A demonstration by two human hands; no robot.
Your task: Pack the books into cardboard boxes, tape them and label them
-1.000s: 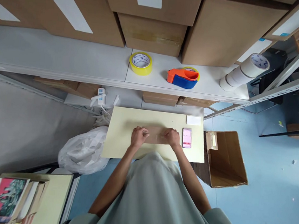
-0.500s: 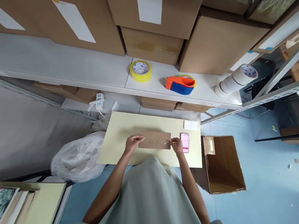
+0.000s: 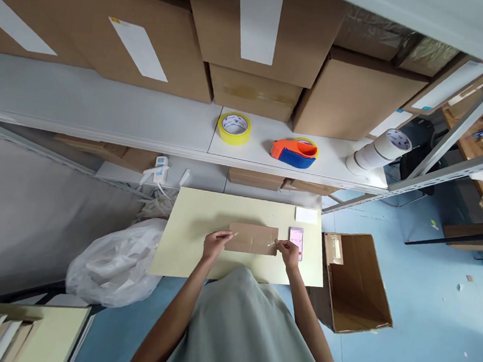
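A flat brown cardboard piece (image 3: 252,239) with shiny strips of clear tape on it is held level over the pale yellow table (image 3: 196,211). My left hand (image 3: 215,242) pinches its left edge between thumb and fingers. At the opposite end, my right hand (image 3: 288,252) grips the right edge near a shiny bit of tape. Just beyond the right hand lies a phone (image 3: 296,240) with a pink screen, partly covered by the hand. A white card (image 3: 306,215) rests at the table's far right corner.
On the shelf (image 3: 154,110) ahead sit a yellow tape roll (image 3: 234,128), an orange and blue tape dispenser (image 3: 294,152) and stacked white rolls (image 3: 378,152). An open carton (image 3: 357,283) stands right of the table; a white plastic bag (image 3: 116,263) is at left.
The view has tilted up slightly, so everything appears lower in the picture. Both hands keep hold of the cardboard's ends, and the right fingers have shifted slightly at its edge.
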